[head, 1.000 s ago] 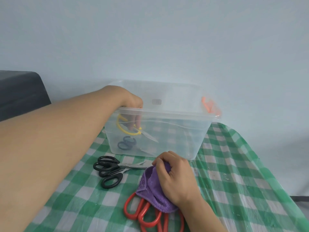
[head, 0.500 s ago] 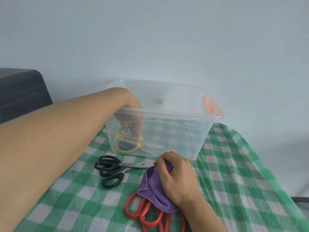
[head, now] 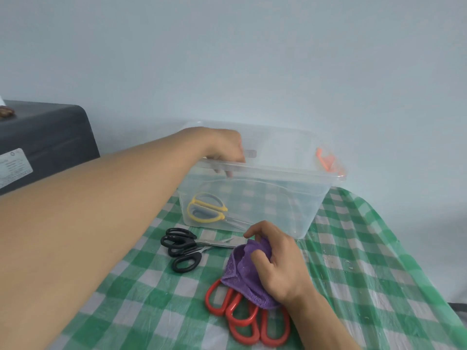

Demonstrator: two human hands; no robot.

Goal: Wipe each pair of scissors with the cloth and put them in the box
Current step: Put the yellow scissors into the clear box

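Since half a second ago, the left hand (head: 223, 150) has risen out of the clear plastic box (head: 267, 188) and let go of the yellow-handled scissors (head: 207, 208), which lie flat on the box floor at its 8 o'clock corner; its relaxed, empty fingers hang over the near rim. A green-checked tablecloth (head: 353, 261) under clear film falls away at 3 o'clock, with open cloth between box and edge. A dark grey case (head: 48, 132) at 9 o'clock carries a white label (head: 15, 165), its print too small to read. An orange latch (head: 326, 160) sits on the box's right end. The right hand (head: 275, 263) clutches the purple cloth (head: 242, 271), which overlaps the red scissors (head: 247, 317) at 6 o'clock. Black scissors (head: 182, 248) lie just before the box's near wall.
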